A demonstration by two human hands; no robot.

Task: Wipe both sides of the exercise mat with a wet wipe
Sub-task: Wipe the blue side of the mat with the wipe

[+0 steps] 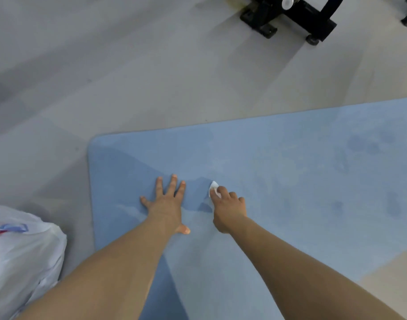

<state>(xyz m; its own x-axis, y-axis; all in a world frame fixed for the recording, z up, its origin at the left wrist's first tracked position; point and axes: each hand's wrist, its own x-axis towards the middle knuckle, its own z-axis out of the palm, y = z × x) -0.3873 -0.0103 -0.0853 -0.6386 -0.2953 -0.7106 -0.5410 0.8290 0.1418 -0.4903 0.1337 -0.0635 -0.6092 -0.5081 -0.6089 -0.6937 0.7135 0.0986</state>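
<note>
The blue exercise mat (278, 181) lay flat on the grey floor (105, 77), its rounded corner toward the upper left, with darker damp-looking patches toward its right. It looked soft, thin and limp, light enough to flip; it would probably be best taken at a corner or along the short edge, since the middle would only buckle. The wet wipe (213, 187), a small white wad, was pressed to the mat and seemed flimsy and liable to bunch up. The right hand (228, 210) pinched the wipe under curled fingertips, while the left hand (168, 204) lay spread, palm down, bracing the mat just beside it. A white plastic bag (22, 255) at the lower left bore red and blue print too blurred to read. Black exercise equipment (297, 17) stood well apart at the top.
</note>
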